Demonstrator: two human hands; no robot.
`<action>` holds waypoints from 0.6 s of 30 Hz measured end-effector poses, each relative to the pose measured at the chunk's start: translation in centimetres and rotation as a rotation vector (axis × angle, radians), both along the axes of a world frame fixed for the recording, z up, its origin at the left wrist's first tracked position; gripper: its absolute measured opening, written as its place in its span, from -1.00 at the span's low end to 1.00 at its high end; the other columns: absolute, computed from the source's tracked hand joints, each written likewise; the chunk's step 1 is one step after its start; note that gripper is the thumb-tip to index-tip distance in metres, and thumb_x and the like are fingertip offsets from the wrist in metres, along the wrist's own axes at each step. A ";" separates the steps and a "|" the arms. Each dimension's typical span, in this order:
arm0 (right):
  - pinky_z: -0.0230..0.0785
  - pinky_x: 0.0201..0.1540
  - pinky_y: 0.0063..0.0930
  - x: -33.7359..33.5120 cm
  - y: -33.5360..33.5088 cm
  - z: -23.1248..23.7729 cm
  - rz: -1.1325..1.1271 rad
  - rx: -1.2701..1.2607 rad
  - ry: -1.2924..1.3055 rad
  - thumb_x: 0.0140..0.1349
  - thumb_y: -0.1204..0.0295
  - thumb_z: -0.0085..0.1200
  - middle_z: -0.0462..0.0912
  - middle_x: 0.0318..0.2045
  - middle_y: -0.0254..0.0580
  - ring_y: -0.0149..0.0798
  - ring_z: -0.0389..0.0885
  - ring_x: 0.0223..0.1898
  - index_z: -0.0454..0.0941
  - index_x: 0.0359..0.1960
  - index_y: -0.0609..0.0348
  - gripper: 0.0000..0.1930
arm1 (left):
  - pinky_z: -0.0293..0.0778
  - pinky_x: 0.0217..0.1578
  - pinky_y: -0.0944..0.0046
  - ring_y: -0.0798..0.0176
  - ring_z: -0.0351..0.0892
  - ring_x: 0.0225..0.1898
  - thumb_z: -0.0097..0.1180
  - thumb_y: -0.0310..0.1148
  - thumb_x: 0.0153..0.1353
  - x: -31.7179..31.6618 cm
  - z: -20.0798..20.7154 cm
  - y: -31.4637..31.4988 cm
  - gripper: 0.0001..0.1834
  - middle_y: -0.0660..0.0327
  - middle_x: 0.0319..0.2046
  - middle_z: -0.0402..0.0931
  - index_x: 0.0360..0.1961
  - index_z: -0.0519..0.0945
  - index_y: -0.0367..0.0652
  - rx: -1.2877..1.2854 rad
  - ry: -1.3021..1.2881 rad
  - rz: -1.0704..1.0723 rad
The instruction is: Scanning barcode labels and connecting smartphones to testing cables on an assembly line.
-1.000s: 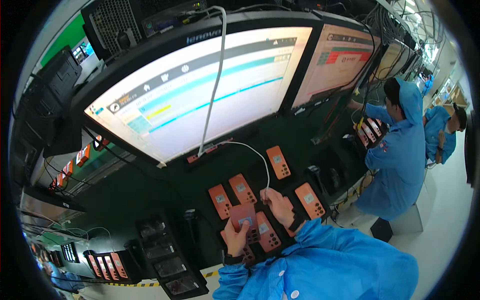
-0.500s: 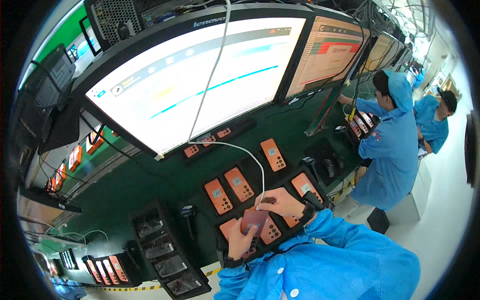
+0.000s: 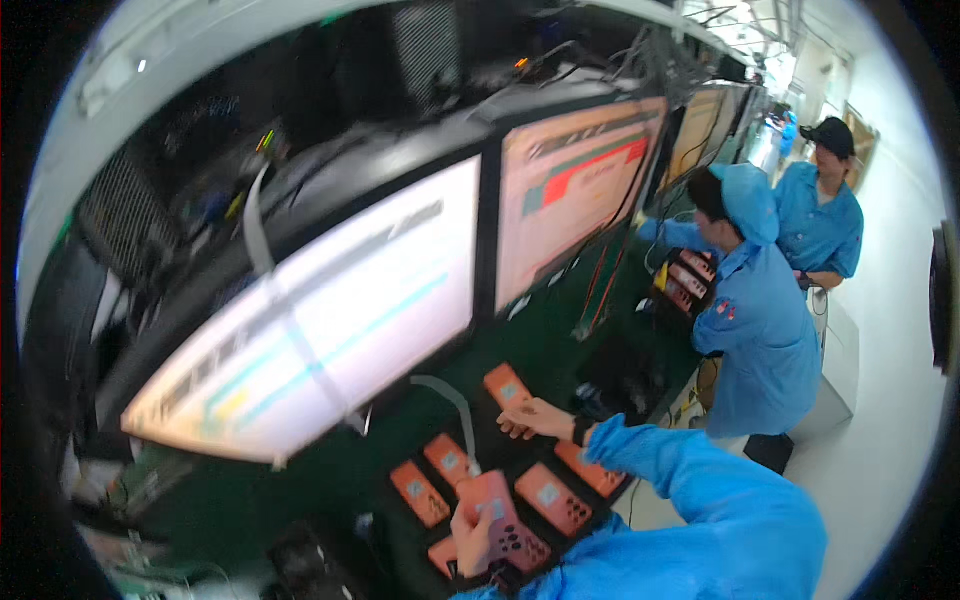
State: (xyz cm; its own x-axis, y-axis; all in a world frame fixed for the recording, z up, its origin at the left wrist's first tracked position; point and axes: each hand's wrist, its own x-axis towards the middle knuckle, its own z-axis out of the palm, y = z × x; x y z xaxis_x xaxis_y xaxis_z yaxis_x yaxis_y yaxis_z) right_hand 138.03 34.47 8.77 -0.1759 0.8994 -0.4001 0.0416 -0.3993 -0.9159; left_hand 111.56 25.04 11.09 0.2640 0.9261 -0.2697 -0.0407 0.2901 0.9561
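Observation:
My left hand (image 3: 472, 540) grips an orange phone (image 3: 508, 522), its back with round camera lenses facing up. A white cable (image 3: 462, 410) runs to the phone's upper end. To the right and farther forward, my right hand (image 3: 542, 420) hovers at the lower end of another orange phone (image 3: 506, 384); its fingers are loosely bent and somewhat apart, and I cannot tell if they touch it. More orange phones with pale stickers lie around the held one: two to its left (image 3: 420, 492) (image 3: 446, 458) and two to its right (image 3: 554, 498) (image 3: 590, 466).
Two lit monitors (image 3: 340, 300) (image 3: 580, 190) stand behind the green bench (image 3: 440, 395). A dark tray (image 3: 305, 560) sits at the lower left. To the right, one co-worker (image 3: 755, 330) in blue works beside a rack of phones (image 3: 688, 280); another person (image 3: 820, 210) stands behind.
My right hand has left the held phone's cable end and moved forward toward the far phone. My left hand keeps hold of its phone. The view has swung, and the standing person's posture has changed.

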 end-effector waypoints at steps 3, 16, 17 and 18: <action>0.42 -0.09 -0.18 3.2 6.7 -11.1 -0.179 0.296 -0.661 0.10 0.00 0.07 0.61 -0.20 0.05 0.09 0.57 -0.16 0.45 0.01 0.17 -0.44 | 0.51 -0.21 0.29 0.25 0.54 -0.19 0.11 -0.41 0.17 1.3 -2.1 3.5 -0.68 0.16 -0.21 0.51 -0.05 0.45 -0.26 -0.216 -0.153 0.235; 0.07 0.13 0.12 -0.2 9.5 -12.2 -0.100 0.198 -1.007 -0.09 0.12 0.30 0.09 0.23 0.17 0.22 0.12 0.18 0.04 0.32 0.00 -0.06 | 0.50 -0.10 0.16 0.11 0.54 -0.13 -0.13 -0.57 0.20 4.0 -17.2 16.8 -0.61 0.12 -0.11 0.49 0.09 0.35 -0.26 -0.199 0.076 0.271; 0.09 0.11 0.12 0.1 10.0 -13.1 -0.128 0.208 -0.961 -0.10 0.14 0.31 0.10 0.21 0.16 0.22 0.13 0.17 0.04 0.31 0.00 -0.06 | 0.48 -0.09 0.19 0.12 0.52 -0.09 -0.02 -0.56 0.16 4.6 -16.8 16.7 -0.56 0.12 -0.08 0.47 0.11 0.33 -0.29 -0.109 -0.045 0.305; 0.10 0.10 0.12 0.1 10.0 -13.3 -0.151 0.220 -0.914 -0.12 0.17 0.32 0.12 0.19 0.14 0.21 0.13 0.16 0.05 0.31 -0.01 -0.06 | 0.48 -0.09 0.19 0.12 0.52 -0.09 -0.02 -0.56 0.16 5.2 -16.1 16.0 -0.56 0.12 -0.08 0.47 0.11 0.33 -0.29 -0.115 -0.034 0.314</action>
